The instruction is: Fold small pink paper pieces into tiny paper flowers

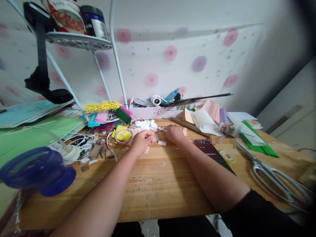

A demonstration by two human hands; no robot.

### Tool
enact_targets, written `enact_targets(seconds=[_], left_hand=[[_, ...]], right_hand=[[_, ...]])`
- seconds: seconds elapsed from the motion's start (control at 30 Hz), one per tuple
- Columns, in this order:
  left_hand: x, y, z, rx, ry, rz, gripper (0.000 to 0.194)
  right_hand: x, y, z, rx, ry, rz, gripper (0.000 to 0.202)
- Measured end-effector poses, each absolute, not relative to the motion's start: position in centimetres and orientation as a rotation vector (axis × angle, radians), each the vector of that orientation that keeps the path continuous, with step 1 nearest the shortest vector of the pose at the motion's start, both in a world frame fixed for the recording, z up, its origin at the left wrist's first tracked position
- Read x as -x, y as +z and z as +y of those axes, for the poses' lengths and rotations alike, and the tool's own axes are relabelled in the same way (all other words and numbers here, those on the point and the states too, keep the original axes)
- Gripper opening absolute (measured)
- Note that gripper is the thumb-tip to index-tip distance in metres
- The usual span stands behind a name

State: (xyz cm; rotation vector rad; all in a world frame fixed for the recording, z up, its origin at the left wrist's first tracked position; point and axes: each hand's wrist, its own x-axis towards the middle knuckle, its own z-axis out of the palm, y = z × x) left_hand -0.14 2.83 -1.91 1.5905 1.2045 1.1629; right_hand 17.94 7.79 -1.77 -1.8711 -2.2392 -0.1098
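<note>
My left hand (142,143) is closed above the wooden table, thumb and fingers pressed together. Whatever the pinch holds, if anything, is too small to make out. Just behind it lies a heap of white paper pieces (146,124). My right hand (174,134) reaches flat to the table farther right, fingers stretched out, its fingertips beside small white paper scraps (161,129). Between the hands lies a small white rectangle of paper (162,143). Pale pink paper scraps (184,131) are scattered around both hands. Left of my left hand, a roll of tape (124,135) rests over yellow paper.
Large scissors (269,177) and a dark phone (213,154) lie to the right. A white box of tools (151,112) stands at the back. On the left are a blue tape dispenser (37,169), tangled wires (84,144) and a white rack (79,39).
</note>
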Motion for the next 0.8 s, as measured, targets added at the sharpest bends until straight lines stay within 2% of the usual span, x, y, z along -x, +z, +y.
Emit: enact_targets(seconds=[0.6, 0.8], left_hand=[[-0.1, -2.0, 2.7, -1.622, 1.114, 1.181, 0.012], [-0.2, -1.7, 2.4, -1.606, 1.109, 1.160, 0.012]], right_hand=[[-18.1, -2.2, 8.2, 1.880, -0.145, -2.232, 0.026], [-18.2, -1.7, 7.5, 1.857, -0.040, -2.174, 0.023]])
